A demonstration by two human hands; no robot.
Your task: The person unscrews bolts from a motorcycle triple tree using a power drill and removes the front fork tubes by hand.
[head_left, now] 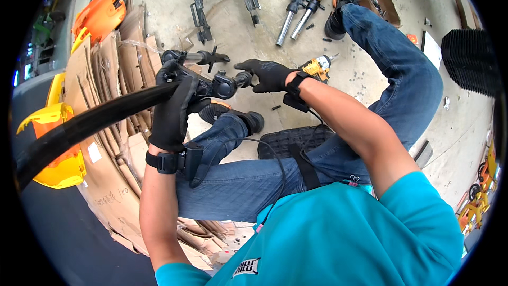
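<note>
Holding the long, curved, smooth black tube (95, 112) close to its jointed end, my black-gloved left hand (173, 107) is wrapped around it, just beside the dark metal joint (224, 86). My black-gloved right hand (271, 76) is at the far side of that joint, forefinger stretched out and thumb apart below it, with a short rounded dark stub (244, 79) between them. From this camera I cannot tell whether those fingers press on the stub or only stand beside it.

To work well here, I would let the left hand carry the weight, since the tube runs far out to the left and could twist or dip in the grip. A firm wrap near the joint should keep the end calm while the right forefinger and thumb work lightly, square to the stub. I would also mind the thin dark crossbar (212, 58) near the right fingertips, which could catch a glove.

The tube is raised in front of me, left of centre, and passes over the stacked brown cardboard sheets (103, 82). It looks glossy and even, wide toward the left rim and bending up to my hands. The joint is bulkier, with a round face and a dull grey sheen; its far details are too small to read.
</note>
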